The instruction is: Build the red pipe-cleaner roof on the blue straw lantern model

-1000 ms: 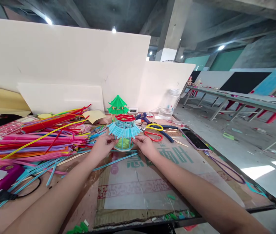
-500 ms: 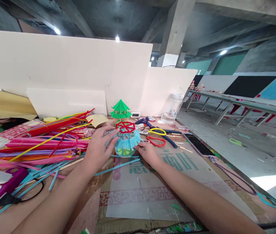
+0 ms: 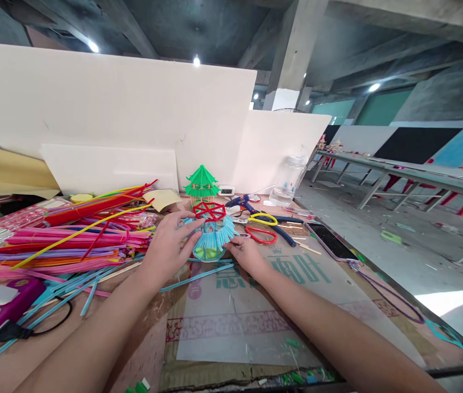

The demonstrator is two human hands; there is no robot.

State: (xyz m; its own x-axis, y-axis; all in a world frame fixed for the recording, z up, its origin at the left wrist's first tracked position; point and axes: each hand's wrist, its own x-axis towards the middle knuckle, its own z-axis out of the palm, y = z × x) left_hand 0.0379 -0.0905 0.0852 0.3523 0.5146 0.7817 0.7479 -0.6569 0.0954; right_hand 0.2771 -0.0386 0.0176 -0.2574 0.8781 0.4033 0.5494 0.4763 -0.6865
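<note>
A small model pavilion (image 3: pixel 214 233) stands on the table, with a flared light-blue roof of fuzzy craft stems, a red lattice ring on top and a pale green base. At its left side my left hand (image 3: pixel 170 240) grips it, the thumb low on the blue roof and the fingers near the red ring. My right hand (image 3: pixel 247 252) pinches the roof's lower right edge between thumb and fingers; the exact contact is partly hidden. Just behind stands a green-roofed model tower (image 3: pixel 201 183), its lower part hidden by the pavilion.
Bundled craft stems (image 3: pixel 79 240) pile up on the left, beside a purple device (image 3: pixel 4 314). To the right lie red-handled scissors (image 3: pixel 261 234), a glue gun (image 3: pixel 248 204), a phone (image 3: pixel 333 242) and a water jug (image 3: pixel 288 180). A plastic sheet (image 3: pixel 231 341) covers the front.
The view has shifted slightly. Both hands stay at the pavilion's sides, and my left fingers reach a little farther across its roof below the red ring.
</note>
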